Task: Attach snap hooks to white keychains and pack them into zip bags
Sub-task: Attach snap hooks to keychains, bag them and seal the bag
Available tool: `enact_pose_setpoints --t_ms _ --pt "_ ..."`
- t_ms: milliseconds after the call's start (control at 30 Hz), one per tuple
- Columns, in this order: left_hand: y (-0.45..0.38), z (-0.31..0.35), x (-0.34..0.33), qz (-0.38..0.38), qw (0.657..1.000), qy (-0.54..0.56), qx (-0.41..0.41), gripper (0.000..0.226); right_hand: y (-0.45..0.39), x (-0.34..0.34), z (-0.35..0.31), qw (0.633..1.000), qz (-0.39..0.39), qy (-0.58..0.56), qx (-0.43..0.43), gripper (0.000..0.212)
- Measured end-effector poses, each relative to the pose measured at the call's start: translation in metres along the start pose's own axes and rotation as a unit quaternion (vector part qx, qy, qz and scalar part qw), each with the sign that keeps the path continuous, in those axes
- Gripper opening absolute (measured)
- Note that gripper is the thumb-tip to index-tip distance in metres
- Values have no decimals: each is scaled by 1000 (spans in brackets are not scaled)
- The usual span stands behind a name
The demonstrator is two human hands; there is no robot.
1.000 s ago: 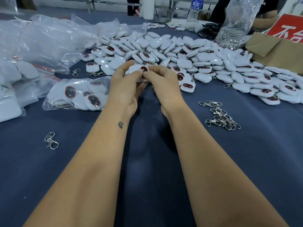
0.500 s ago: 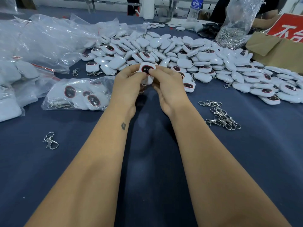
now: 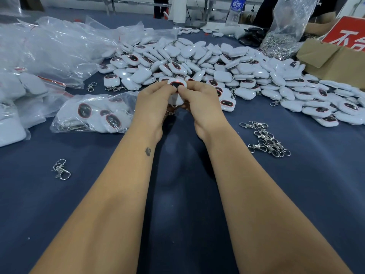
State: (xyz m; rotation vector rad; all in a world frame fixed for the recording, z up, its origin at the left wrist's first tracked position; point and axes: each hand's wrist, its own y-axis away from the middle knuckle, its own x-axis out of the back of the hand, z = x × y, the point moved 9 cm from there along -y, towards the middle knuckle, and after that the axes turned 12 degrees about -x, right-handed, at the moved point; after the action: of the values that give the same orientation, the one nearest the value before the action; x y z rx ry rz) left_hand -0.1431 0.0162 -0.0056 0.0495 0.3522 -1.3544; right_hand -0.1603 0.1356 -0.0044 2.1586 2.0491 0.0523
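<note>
Both hands meet at the middle of the blue table. My left hand (image 3: 153,101) and my right hand (image 3: 199,101) pinch one white keychain (image 3: 176,85) with a dark red-rimmed face, held upright between the fingertips. A metal ring shows at its top; metal parts hang below, mostly hidden by my fingers. A big heap of white keychains (image 3: 227,64) lies just beyond. Loose snap hooks (image 3: 266,139) lie at the right. A filled zip bag (image 3: 94,113) lies to the left of my left hand.
One snap hook (image 3: 61,170) lies alone at the near left. Clear plastic bags (image 3: 49,46) pile up at the far left. A cardboard box (image 3: 331,58) with a red sign, a bag of metal hooks (image 3: 280,40) and a water bottle (image 3: 235,10) stand at the back right.
The keychain has been turned up between my fingers so its dark face shows toward me. Both hands stayed at the same place.
</note>
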Motion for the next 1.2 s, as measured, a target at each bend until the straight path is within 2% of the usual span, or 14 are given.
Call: enact_pose_setpoints --t_ms 200,400,600,833,1000,1200 --pt "0 -1 1 6 1000 10 14 13 0 0 0 1000 -8 6 2 21" --pt "2 2 0 2 1000 7 2 20 -3 -2 3 1000 -10 6 6 18" --pt "-1 -2 2 5 1000 -14 2 13 -3 -3 2 1000 -21 -13 12 14" --pt "-4 -4 4 4 1000 -13 -4 12 -2 -3 1 1000 -20 -22 10 18" --pt "-3 -4 3 11 1000 17 -9 19 -2 -4 1 1000 -9 -29 3 19" --pt "-1 -1 0 10 996 86 -5 23 0 -6 2 1000 4 23 4 22"
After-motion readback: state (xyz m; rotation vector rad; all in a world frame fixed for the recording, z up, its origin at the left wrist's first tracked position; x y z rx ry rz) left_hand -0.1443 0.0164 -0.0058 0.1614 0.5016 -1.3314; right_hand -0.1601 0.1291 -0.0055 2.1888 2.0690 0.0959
